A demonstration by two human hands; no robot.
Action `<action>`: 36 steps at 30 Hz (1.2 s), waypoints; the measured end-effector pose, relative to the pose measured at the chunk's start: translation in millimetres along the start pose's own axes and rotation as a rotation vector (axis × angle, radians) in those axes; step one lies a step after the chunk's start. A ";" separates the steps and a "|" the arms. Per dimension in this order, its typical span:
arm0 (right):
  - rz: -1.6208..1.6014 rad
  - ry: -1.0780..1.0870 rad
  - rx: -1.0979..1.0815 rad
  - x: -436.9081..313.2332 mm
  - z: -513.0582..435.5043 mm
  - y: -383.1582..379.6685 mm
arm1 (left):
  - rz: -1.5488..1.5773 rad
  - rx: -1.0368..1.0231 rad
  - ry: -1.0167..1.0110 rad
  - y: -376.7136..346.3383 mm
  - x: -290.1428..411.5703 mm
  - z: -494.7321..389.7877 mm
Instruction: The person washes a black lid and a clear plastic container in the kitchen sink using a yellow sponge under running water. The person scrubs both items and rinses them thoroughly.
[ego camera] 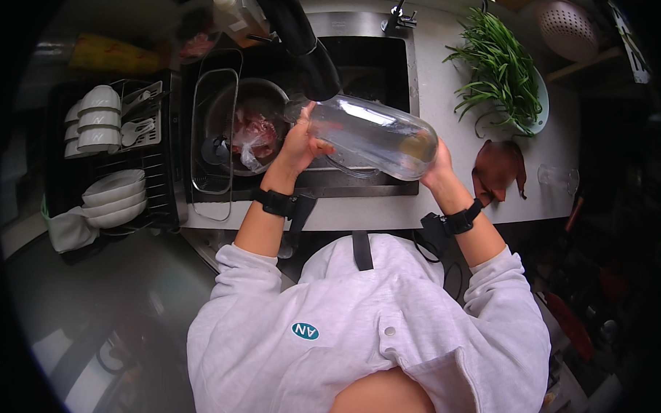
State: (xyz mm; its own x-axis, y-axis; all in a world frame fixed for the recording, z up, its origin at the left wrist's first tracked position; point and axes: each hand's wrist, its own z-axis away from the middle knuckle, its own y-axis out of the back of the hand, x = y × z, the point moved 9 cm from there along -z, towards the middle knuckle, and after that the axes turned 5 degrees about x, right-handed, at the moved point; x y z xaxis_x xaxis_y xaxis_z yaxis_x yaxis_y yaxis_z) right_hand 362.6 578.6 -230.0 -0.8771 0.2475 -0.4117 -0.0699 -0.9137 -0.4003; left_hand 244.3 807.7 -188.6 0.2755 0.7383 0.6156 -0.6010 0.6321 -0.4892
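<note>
A large clear glass pitcher (371, 133) lies tilted on its side in both hands above the sink (408, 89). Its narrow end points left, below the black faucet (309, 54). My left hand (303, 139) grips it near the narrow end; a handle loop shows under the vessel. Around the rounded base at the right is my right hand (437, 162), partly hidden behind the glass. Something yellowish shows through the base. Left of my left hand, a metal bowl (209, 104) in the sink holds raw meat (257, 130) and a piece of clear plastic.
A wire basket (197, 140) spans the sink's left part, beside a dish rack (158, 196) with white bowls (99, 119). On the right counter are green leafy stalks (495, 75) in a pale colander (541, 109), a reddish-brown object (495, 168) and a clear glass (558, 178) on its side.
</note>
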 end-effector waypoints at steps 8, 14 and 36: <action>0.112 0.082 0.147 -24.5 23.4 33.5 | 0.050 -0.081 0.128 -27.5 -36.8 -33.4; 0.220 0.128 0.209 -34.7 56.2 25.7 | 0.237 -0.097 0.215 -26.6 -56.3 -41.0; 0.613 0.498 -0.112 -51.7 85.4 -108.1 | 0.802 -0.278 0.323 9.6 -51.1 4.0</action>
State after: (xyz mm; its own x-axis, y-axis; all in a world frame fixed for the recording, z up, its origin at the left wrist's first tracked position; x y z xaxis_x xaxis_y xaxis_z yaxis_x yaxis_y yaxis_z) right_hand 374.9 637.1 -95.5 -0.4269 -0.1491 -0.8919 0.4277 -0.9023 -0.0538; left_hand 221.6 775.1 -222.3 0.0744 0.9849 -0.1563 -0.5117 -0.0968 -0.8537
